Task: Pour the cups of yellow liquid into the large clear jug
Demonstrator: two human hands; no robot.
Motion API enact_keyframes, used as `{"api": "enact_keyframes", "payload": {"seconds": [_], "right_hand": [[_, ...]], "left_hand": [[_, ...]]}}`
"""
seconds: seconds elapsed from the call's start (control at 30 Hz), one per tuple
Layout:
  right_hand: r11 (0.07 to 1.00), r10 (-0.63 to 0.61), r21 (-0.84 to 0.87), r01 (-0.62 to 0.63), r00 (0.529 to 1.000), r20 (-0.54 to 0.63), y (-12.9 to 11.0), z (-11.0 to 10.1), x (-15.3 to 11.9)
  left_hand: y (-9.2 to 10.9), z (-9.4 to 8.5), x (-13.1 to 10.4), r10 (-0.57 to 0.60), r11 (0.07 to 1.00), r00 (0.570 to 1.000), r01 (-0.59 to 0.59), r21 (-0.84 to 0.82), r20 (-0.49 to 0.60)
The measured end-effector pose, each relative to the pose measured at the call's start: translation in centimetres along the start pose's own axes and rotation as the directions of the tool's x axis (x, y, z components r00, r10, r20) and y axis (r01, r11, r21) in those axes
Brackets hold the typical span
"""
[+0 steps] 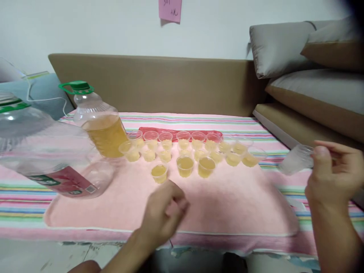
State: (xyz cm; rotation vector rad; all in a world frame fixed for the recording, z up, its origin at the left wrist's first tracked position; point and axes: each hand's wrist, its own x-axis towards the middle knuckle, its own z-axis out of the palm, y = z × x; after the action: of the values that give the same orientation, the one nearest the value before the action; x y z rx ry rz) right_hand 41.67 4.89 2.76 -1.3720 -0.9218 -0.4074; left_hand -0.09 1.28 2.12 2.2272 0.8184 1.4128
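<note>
My right hand (335,170), raised at the right, pinches a clear plastic cup (295,161) tipped on its side. Ridges near its rim look like nested cups, but I cannot tell how many. Over the front of the pink mat hovers my left hand (167,212), its fingers loosely curled with nothing visible in them. Just beyond its knuckles stands a small cup of yellow liquid (159,173). Two more filled cups, a middle one (185,167) and a right one (206,167), stand beside it. Behind them, several similar cups (183,140) form rows, partly overlapping.
At the left stand a big clear jug (68,151) with a pink label and a second jug (105,132) partly filled with yellow liquid. A red plastic packet (182,132) lies behind the cups. Under everything are a pink mat (227,208) and striped cloth. Cushions (318,94) are piled right.
</note>
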Motion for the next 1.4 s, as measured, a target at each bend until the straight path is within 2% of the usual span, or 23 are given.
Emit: {"api": "enact_keyframes", "payload": {"seconds": [0.03, 0.1, 0.17, 0.27, 0.37, 0.43, 0.57, 0.67, 0.83, 1.03, 1.23, 1.3, 1.33, 1.4], "right_hand": [[0.996, -0.024, 0.082, 0.021, 0.999, 0.035, -1.1, 0.7, -1.0], [0.981, -0.032, 0.193, 0.004, 0.99, 0.139, -2.9, 1.8, -3.1], [0.97, -0.012, 0.237, -0.061, 0.956, 0.293, -4.2, 2.6, -5.2], [0.963, -0.015, 0.234, -0.133, 0.842, 0.539, -5.8, 3.0, -8.0], [0.976, -0.006, 0.162, -0.148, 0.721, 0.693, -7.1, 3.3, -9.8], [0.981, 0.034, 0.106, -0.165, 0.676, 0.736, -7.8, 3.7, -10.6], [0.979, 0.118, 0.006, -0.201, 0.595, 0.795, -8.9, 5.0, -11.5], [0.979, 0.145, -0.034, -0.202, 0.564, 0.813, -9.2, 5.6, -11.9], [0.974, 0.163, -0.041, -0.223, 0.558, 0.814, -9.1, 5.8, -12.1], [0.973, 0.153, -0.023, -0.232, 0.564, 0.812, -8.6, 5.8, -12.3], [0.971, 0.145, -0.003, -0.239, 0.579, 0.803, -9.1, 5.8, -12.5], [0.973, 0.127, 0.024, -0.231, 0.618, 0.776, -9.0, 5.5, -11.9], [0.973, 0.115, 0.05, -0.227, 0.659, 0.743, -8.7, 5.3, -11.4], [0.973, 0.097, 0.107, -0.207, 0.777, 0.622, -7.4, 4.7, -10.0]], "left_hand": [[-1.0, -1.6, 0.3, -0.031, 0.996, 0.99, 0.042, 0.079, -0.136], [-3.2, -4.0, 0.4, -0.114, 0.965, 0.929, 0.188, 0.185, -0.353], [-5.1, -5.4, -0.1, -0.241, 0.921, 0.887, 0.336, 0.195, -0.394], [-6.7, -6.3, -1.0, -0.446, 0.853, 0.847, 0.5, 0.148, -0.291], [-7.1, -6.1, -1.4, -0.544, 0.823, 0.827, 0.559, 0.099, -0.146], [-7.2, -5.6, -1.3, -0.546, 0.827, 0.831, 0.555, 0.089, -0.104], [-7.7, -4.6, -0.3, -0.559, 0.823, 0.824, 0.565, 0.064, -0.087], [-8.1, -4.2, 0.3, -0.564, 0.823, 0.821, 0.568, 0.027, -0.089], [-8.8, -4.0, 0.5, -0.553, 0.833, 0.83, 0.552, -0.033, -0.076], [-9.4, -4.7, 0.4, -0.54, 0.837, 0.841, 0.537, -0.104, -0.004], [-8.9, -5.4, 0.4, -0.54, 0.839, 0.841, 0.54, -0.064, 0.025], [-8.5, -5.7, 0.4, -0.517, 0.856, 0.856, 0.517, 0.01, -0.02], [-8.3, -5.8, 0.4, -0.489, 0.868, 0.87, 0.492, 0.062, -0.06], [-7.8, -6.2, 0.3, -0.384, 0.898, 0.913, 0.404, 0.171, -0.14]]}}
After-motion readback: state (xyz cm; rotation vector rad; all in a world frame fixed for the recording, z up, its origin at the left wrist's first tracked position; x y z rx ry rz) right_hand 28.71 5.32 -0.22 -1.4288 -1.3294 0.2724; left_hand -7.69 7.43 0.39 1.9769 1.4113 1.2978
